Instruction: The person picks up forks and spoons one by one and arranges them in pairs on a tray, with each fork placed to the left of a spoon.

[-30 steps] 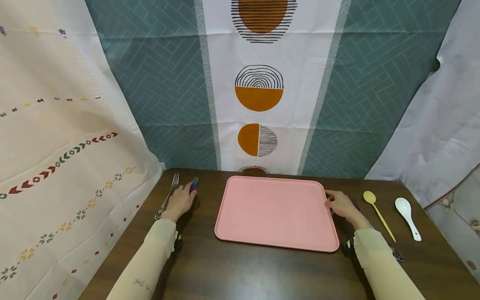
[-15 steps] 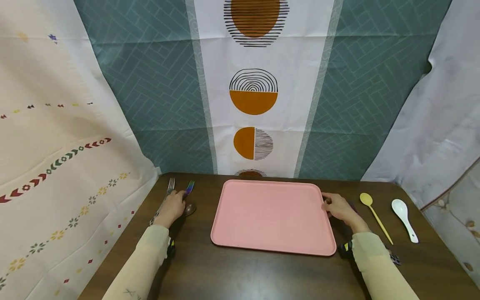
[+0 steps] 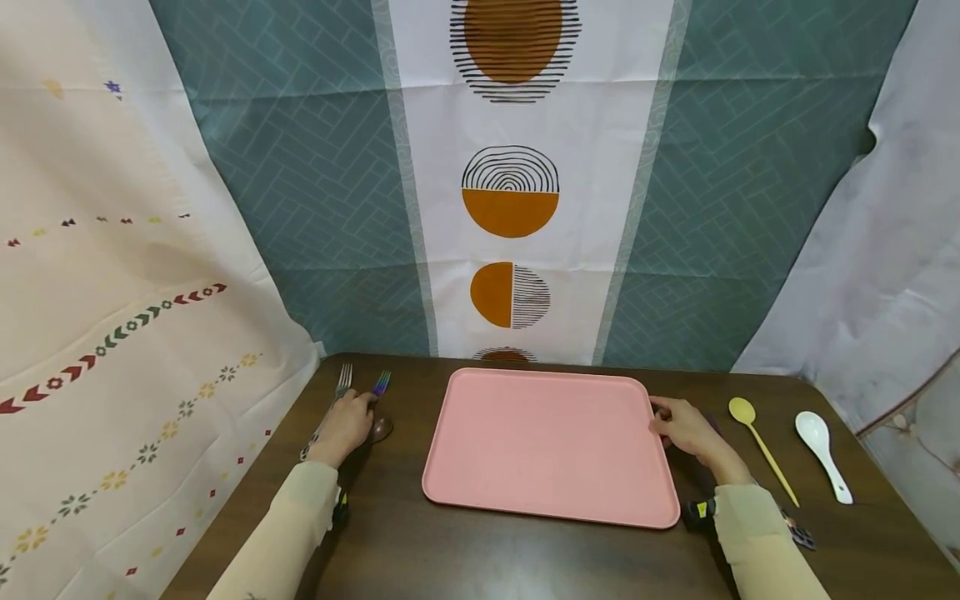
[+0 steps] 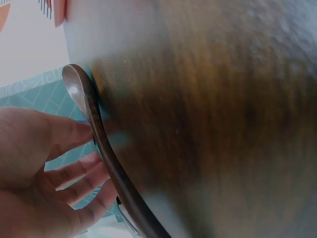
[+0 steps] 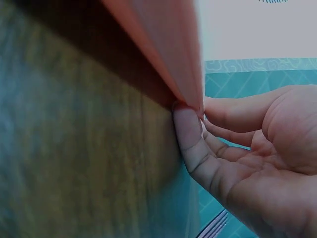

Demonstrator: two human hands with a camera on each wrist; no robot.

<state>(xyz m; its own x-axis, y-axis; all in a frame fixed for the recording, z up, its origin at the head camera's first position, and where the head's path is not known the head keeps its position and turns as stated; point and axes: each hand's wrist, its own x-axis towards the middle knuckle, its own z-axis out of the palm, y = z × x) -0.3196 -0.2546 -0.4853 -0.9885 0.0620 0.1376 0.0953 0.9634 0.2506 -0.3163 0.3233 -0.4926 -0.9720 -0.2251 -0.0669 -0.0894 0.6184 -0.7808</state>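
Note:
In the head view my left hand [image 3: 345, 425] lies at the table's left side, fingers at a rainbow-coloured fork [image 3: 383, 382]. Thumb and fingers meet about its handle. The left wrist view has a brown wooden spoon [image 4: 77, 87] running past the thumb and fingers, nearer the camera. A silver fork [image 3: 344, 379] with an ornate handle lies left of that hand, partly covered by it. At the right rim of a pink tray [image 3: 551, 446], my right hand [image 3: 690, 429] pinches the edge; the right wrist view has the thumb against the tray's edge [image 5: 171, 54] and another finger opposite.
Right of the tray lie a yellow spoon [image 3: 742, 410] and a white spoon [image 3: 813, 432]. A fork with purplish tines [image 5: 215, 223] is partly hidden by the right arm; an ornate handle end [image 3: 802, 533] shows beyond the sleeve. Curtains hang behind the table.
My left hand has shifted slightly left, bringing the rainbow fork's handle round a little and uncovering the wooden spoon's bowl. The right hand stays at the tray's rim; the head view has tilted slightly.

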